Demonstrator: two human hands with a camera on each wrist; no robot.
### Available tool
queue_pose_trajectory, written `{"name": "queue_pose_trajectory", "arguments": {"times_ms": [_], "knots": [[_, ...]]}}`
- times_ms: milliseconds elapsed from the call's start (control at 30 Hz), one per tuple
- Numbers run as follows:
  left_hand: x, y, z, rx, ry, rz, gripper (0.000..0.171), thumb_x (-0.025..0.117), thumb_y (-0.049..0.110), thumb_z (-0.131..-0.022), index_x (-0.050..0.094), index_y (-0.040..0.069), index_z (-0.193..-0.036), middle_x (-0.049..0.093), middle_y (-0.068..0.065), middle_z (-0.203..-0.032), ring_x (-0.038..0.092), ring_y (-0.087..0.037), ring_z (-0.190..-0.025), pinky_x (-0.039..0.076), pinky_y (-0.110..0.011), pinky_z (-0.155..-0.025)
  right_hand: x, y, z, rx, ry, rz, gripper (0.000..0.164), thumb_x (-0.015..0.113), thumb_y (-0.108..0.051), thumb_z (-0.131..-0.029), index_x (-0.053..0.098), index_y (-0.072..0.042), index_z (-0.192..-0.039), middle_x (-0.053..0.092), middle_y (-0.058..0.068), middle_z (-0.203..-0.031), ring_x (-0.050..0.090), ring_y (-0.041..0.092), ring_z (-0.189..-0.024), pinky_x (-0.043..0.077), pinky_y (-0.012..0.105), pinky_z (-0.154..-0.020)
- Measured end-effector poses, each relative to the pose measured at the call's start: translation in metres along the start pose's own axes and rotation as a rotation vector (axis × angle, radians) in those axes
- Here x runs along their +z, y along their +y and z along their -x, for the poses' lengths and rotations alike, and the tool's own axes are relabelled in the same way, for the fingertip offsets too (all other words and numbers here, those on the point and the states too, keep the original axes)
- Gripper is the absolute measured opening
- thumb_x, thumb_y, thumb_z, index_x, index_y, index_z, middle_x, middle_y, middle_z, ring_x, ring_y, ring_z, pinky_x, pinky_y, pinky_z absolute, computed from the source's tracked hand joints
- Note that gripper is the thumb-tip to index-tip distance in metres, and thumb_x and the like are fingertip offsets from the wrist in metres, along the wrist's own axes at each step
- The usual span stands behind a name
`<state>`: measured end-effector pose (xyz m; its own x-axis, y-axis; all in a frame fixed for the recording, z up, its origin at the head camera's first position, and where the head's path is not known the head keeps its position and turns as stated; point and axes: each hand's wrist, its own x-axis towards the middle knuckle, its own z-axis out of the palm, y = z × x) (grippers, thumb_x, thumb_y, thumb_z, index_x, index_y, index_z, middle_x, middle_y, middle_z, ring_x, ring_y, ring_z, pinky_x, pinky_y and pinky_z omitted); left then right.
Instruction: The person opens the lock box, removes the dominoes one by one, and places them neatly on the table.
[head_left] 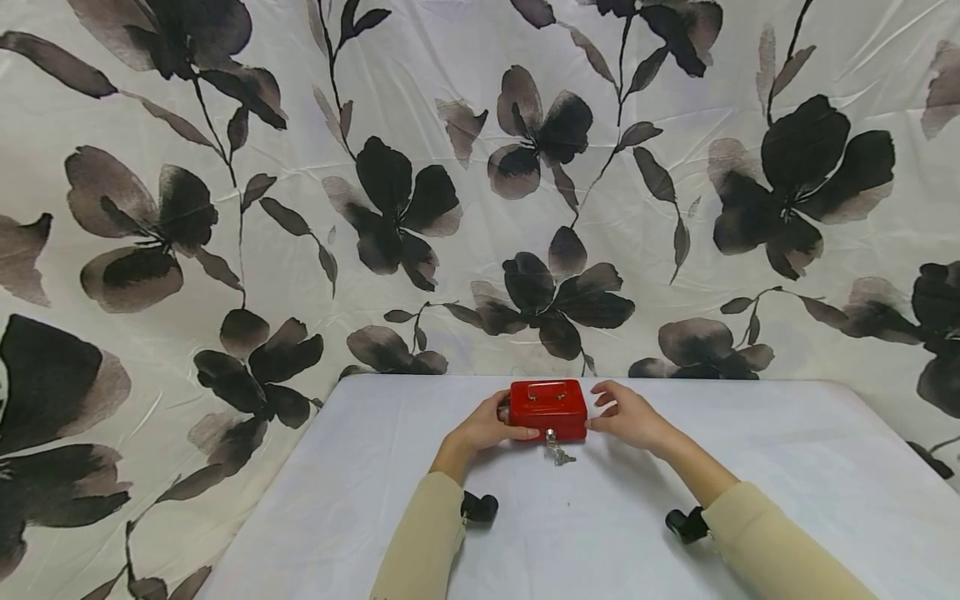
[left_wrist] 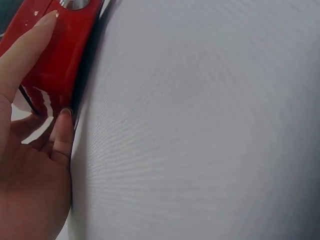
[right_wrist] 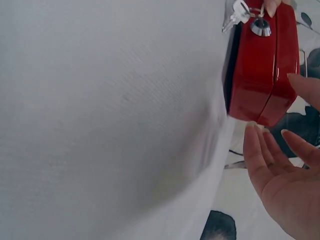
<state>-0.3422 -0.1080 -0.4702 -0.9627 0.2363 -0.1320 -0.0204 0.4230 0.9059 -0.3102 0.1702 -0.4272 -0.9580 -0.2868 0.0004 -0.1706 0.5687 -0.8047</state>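
Observation:
A small red metal cash box stands on the white table, its lid down and a wire handle on top. A silver lock sits in its front face, and a small bunch of keys hangs from it. My left hand grips the box's left end, with the thumb on the front beside the lock and the fingers at the end wall. My right hand is at the right end, its fingers loosely spread and fingertips right at the wall.
A white cloth covers the table, whose far edge runs just behind the box. Beyond it hangs a pale curtain printed with dark flowers. Black wrist cameras are strapped at both sleeves.

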Motion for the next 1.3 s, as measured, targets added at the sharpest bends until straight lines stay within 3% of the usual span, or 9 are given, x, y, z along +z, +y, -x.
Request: {"name": "queue_pose_trajectory", "arguments": {"times_ms": [267, 500, 867, 1300], "knots": [[0.003, -0.002, 0.001, 0.005, -0.006, -0.002, 0.099, 0.092, 0.029, -0.077, 0.037, 0.008, -0.156, 0.051, -0.012, -0.150, 0.047, -0.032, -0.137, 0.041, -0.057, -0.112, 0.000, -0.001, -0.005, 0.033, -0.067, -0.094, 0.071, 0.079, -0.018, -0.089, 0.042, 0.005, -0.145, 0.052, 0.027, -0.140, 0.059, 0.039, -0.119, 0.056, 0.049, -0.094], [0.004, -0.001, 0.004, 0.013, -0.022, 0.016, 0.097, 0.092, 0.023, -0.077, 0.037, 0.007, -0.156, 0.052, -0.012, -0.149, 0.048, -0.033, -0.135, 0.043, -0.055, -0.111, 0.004, 0.003, -0.009, 0.007, -0.123, -0.169, 0.078, 0.080, -0.017, -0.088, 0.038, 0.002, -0.151, 0.045, 0.025, -0.151, 0.049, 0.046, -0.134, 0.051, 0.057, -0.102], [0.004, -0.002, 0.006, 0.027, -0.044, -0.019, 0.098, 0.092, 0.022, -0.077, 0.035, 0.008, -0.156, 0.053, -0.011, -0.146, 0.051, -0.030, -0.131, 0.047, -0.050, -0.109, 0.007, 0.010, -0.019, 0.004, -0.191, -0.177, 0.097, 0.084, -0.022, -0.083, 0.026, -0.006, -0.159, 0.033, 0.022, -0.160, 0.043, 0.049, -0.139, 0.053, 0.055, -0.099], [-0.002, -0.001, 0.002, 0.062, -0.052, -0.050, 0.097, 0.092, 0.020, -0.078, 0.036, 0.008, -0.155, 0.057, -0.010, -0.139, 0.056, -0.027, -0.122, 0.048, -0.047, -0.108, 0.005, 0.011, -0.029, -0.003, -0.211, -0.184, 0.095, 0.083, -0.021, -0.084, 0.027, -0.007, -0.159, 0.036, 0.022, -0.158, 0.043, 0.048, -0.139, 0.053, 0.055, -0.100]]}}
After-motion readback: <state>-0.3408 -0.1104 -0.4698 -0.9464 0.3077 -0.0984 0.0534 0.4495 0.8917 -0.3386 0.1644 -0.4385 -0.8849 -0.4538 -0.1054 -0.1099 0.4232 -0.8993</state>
